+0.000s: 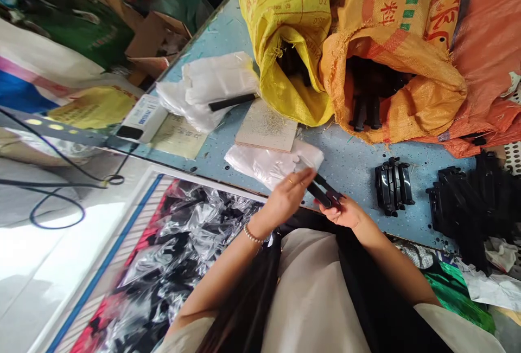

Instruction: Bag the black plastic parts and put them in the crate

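My right hand (pixel 345 212) is closed round a long black plastic part (pixel 324 190) at the near edge of the blue table (pixel 350 160). My left hand (pixel 290 193) reaches across to the same part, its fingers lying on its far end and on a clear plastic bag (pixel 271 163) beside it. A bead bracelet sits on my left wrist. A small stack of the same black parts (pixel 393 186) lies to the right of my hands, and a bigger pile (pixel 474 201) farther right.
A yellow woven sack (pixel 285 22) and an orange woven sack (pixel 401 49) lie open on the table, black parts inside. White bags (pixel 215 84), a cardboard sheet (pixel 266 125) and a small white box (pixel 142 117) sit to the left. Below the table a large bag (pixel 179 255) holds bagged parts.
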`<state>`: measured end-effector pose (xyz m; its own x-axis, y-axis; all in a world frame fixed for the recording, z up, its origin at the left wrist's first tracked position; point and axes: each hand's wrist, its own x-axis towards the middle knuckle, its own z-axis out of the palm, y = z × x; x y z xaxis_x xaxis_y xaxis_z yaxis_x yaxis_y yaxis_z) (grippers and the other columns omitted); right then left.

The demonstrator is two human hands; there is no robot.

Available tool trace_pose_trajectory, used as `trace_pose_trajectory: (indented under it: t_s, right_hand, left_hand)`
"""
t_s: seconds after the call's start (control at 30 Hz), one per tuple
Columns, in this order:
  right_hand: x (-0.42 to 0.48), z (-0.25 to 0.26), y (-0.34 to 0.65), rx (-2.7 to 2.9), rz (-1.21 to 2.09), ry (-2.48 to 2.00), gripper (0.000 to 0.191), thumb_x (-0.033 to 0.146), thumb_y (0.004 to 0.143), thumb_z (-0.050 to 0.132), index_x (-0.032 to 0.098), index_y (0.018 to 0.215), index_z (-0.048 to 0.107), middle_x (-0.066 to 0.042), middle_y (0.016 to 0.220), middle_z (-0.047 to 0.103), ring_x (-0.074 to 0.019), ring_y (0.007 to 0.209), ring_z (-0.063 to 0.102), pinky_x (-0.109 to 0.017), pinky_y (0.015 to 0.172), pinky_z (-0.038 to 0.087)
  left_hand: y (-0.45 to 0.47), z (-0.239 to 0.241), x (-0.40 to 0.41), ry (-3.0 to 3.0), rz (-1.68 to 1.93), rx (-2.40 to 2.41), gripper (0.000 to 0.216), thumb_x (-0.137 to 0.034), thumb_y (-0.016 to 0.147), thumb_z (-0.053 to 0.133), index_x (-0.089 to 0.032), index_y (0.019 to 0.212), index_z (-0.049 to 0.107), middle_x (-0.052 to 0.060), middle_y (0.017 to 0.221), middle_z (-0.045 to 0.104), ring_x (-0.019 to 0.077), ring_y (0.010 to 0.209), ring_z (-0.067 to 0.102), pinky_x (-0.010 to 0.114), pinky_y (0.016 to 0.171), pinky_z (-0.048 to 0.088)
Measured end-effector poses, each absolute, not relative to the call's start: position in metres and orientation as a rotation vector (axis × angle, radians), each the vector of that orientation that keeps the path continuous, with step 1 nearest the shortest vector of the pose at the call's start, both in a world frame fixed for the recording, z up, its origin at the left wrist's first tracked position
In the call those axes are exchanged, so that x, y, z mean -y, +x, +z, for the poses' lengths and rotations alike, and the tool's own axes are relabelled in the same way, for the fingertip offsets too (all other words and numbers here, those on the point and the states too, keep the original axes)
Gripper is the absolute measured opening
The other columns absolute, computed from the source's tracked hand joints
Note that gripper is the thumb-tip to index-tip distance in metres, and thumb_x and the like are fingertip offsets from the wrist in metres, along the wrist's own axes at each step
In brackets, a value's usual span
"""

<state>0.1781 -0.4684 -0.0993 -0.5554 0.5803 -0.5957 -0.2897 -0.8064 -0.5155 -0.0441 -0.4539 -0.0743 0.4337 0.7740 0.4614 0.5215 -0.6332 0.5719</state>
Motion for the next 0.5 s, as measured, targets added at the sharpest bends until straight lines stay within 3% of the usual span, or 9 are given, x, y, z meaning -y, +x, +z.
trace_pose_trajectory:
  t_s: [0.17, 0.37, 0.5]
  right_hand:
    - [0.478, -0.092, 0.162, 0.495, 2.127, -1.073, 0.027, 0.038, 0.069, 0.080, 0.019, 0.069, 0.061, 0.003, 0.057, 0.054, -0.0076, 0.049, 0.039, -0.017, 0.040, 0.032]
    - [0.500, -0.076, 0.153, 0.527, 2.096, -1.044, 0.035, 0.053, 0.081, 0.066, 0.020, 0.093, 0.070, 0.000, 0.070, 0.060, -0.0075, 0.048, 0.032, -0.018, 0.039, 0.030]
    - [0.502, -0.069, 0.146, 0.807, 1.829, -1.245, 0.031, 0.051, 0.079, 0.071, 0.021, 0.080, 0.068, -0.001, 0.072, 0.062, -0.0125, 0.060, 0.049, -0.023, 0.051, 0.041]
  left_hand:
    - [-0.035, -0.064, 0.486, 2.337, 1.089, -0.885, 0.066, -0.003, 0.097, 0.041, -0.024, 0.159, 0.029, 0.015, 0.136, 0.061, 0.0180, 0.115, 0.065, 0.034, 0.098, 0.058]
    - [-0.044, -0.074, 0.488, 2.192, 1.260, -1.134, 0.066, -0.004, 0.098, 0.041, -0.029, 0.158, 0.031, 0.014, 0.136, 0.060, 0.0212, 0.127, 0.061, 0.037, 0.104, 0.055]
    - [-0.039, -0.064, 0.497, 2.298, 1.274, -0.967, 0.069, -0.001, 0.096, 0.043, -0.026, 0.159, 0.029, 0.015, 0.130, 0.064, 0.0199, 0.120, 0.064, 0.034, 0.099, 0.057]
